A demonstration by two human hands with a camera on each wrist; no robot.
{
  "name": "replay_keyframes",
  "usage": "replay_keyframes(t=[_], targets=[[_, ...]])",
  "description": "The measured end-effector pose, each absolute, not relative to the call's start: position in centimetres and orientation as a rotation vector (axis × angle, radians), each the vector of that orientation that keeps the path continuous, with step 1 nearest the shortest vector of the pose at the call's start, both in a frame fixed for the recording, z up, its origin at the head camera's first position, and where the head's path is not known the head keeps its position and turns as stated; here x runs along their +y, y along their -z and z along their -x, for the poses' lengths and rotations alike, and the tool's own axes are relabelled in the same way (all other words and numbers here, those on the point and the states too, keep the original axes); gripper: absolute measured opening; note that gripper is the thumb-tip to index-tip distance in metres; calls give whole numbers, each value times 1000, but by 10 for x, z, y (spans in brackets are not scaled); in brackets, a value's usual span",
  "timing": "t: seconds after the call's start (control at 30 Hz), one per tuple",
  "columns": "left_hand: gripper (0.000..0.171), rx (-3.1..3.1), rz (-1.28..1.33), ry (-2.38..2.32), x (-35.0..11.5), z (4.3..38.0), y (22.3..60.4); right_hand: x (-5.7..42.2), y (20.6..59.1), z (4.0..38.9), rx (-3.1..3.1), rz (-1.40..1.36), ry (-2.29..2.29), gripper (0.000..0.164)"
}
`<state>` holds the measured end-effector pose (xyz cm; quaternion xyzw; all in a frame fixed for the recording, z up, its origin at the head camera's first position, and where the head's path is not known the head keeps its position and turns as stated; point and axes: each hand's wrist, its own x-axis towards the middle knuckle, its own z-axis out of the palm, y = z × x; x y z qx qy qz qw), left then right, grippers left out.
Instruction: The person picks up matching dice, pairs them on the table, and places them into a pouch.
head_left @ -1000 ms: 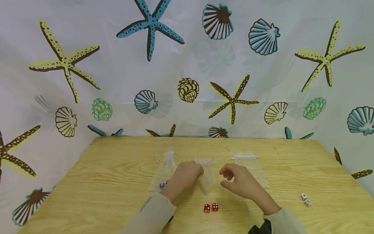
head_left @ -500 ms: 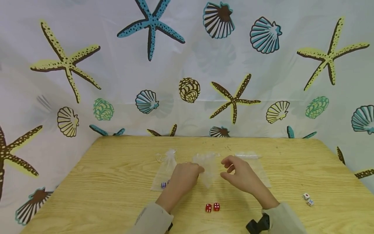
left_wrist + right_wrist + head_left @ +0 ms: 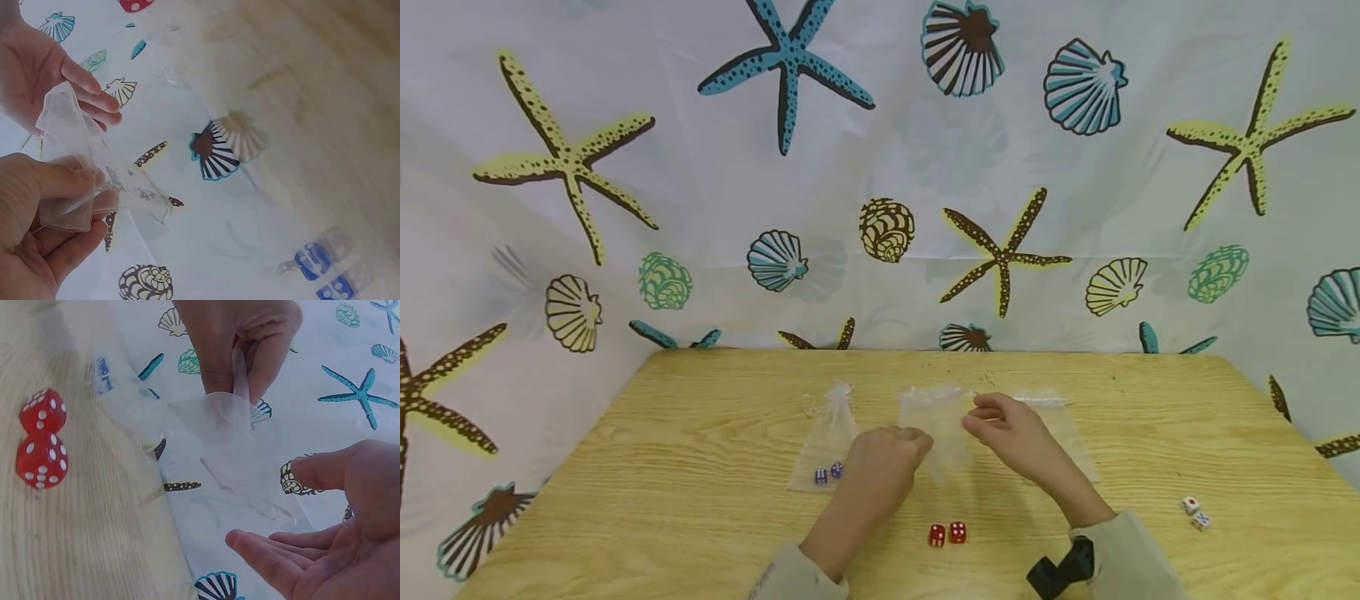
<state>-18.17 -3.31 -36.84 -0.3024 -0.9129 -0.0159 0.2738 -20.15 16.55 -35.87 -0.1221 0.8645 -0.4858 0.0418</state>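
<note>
Between thumb and fingers, my left hand [image 3: 886, 462] pinches the lower left part of a sheer white mesh pouch [image 3: 934, 417]. In the left wrist view the pouch [image 3: 75, 131] hangs creased from that grip. My right hand [image 3: 1018, 437] is at the pouch's right side; in the right wrist view its thumb and fingers are spread apart around the pouch's gathered end, holding nothing. Two red dice [image 3: 947, 533] lie on the table in front of the pouch. Another sheer pouch [image 3: 823, 437] lies left of my left hand, with purple-blue dice [image 3: 828, 473] in it.
A third sheer pouch [image 3: 1063, 429] lies flat behind my right forearm, partly hidden. Two white dice [image 3: 1196, 512] lie on the wooden table [image 3: 685, 517] at the right. A curtain [image 3: 820, 200] printed with starfish and shells closes off the back and sides.
The held pouch has spread out wider. My left hand has shifted slightly toward me and right, uncovering more of the purple-blue dice. The right hand's thumb has come nearer its fingers.
</note>
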Motion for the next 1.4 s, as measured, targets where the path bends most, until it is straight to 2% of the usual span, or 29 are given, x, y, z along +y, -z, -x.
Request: replay_keyframes(t=[0.37,0.73,1.17,1.4], targets=[[4,-2321,894,-95,-27,173,369,172,357,204,2263,339,1828,51],[6,-2225,916,-142,-24,171,370,172,359,204,2274,278,1917,51],[12,-2276,921,-45,-22,168,372,179,354,204,2293,291,2012,42],[29,-2326,945,273,-25,169,368,184,347,201,2332,324,2050,41]])
